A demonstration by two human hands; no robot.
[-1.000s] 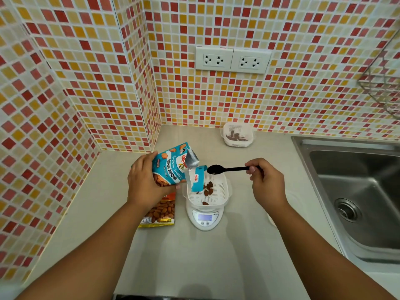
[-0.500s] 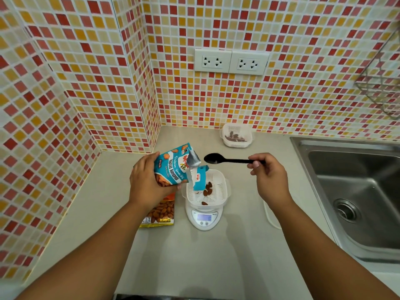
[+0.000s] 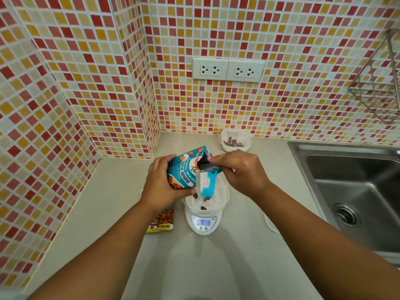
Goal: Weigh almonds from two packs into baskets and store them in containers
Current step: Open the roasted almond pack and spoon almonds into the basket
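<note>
Few almonds (image 3: 203, 208) visible under blue pack (image 3: 186, 169).

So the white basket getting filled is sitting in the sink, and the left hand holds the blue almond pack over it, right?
Not the sink: the head view shows the white basket sitting on the small scale on the counter. The left hand does hold the blue almond pack over it.

Bare counter (image 3: 194, 267) lies open in the near part, between the two forearms. Farther in, the scale (image 3: 203, 221) with its basket (image 3: 220, 198) blocks the middle, an almond pack (image 3: 161, 221) lies just left of it, and the sink (image 3: 355, 195) drops away right.
</note>
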